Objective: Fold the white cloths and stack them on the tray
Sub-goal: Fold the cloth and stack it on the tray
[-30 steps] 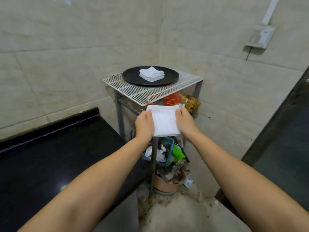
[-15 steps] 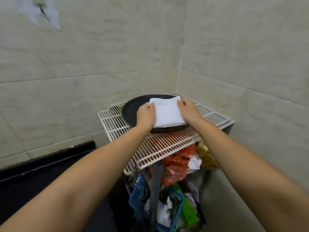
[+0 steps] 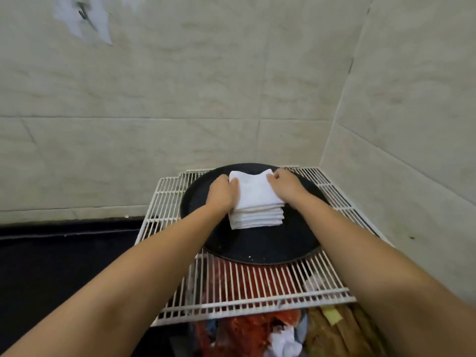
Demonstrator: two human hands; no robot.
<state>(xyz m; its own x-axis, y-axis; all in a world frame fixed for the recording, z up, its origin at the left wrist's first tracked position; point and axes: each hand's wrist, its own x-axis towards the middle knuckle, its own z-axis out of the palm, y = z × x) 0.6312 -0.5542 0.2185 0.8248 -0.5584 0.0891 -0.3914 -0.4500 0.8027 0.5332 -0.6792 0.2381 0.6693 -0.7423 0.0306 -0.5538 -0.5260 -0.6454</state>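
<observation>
A round black tray (image 3: 262,249) rests on a white wire rack (image 3: 257,289) in the corner of the tiled walls. On the tray sits a stack of folded white cloths (image 3: 256,219). The top folded white cloth (image 3: 253,191) lies on that stack. My left hand (image 3: 221,193) grips its left edge and my right hand (image 3: 284,186) grips its right edge, both with fingers curled onto the cloth. The cloth's far corners stick up slightly.
Under the rack are red and brown bags (image 3: 257,331) and other clutter. A black counter (image 3: 64,266) lies to the left, below the rack's level. Tiled walls close in behind and to the right.
Both hands carried the folded cloth forward over the tray and lowered it onto the stack of folded cloths. The view moved closer to the rack.
</observation>
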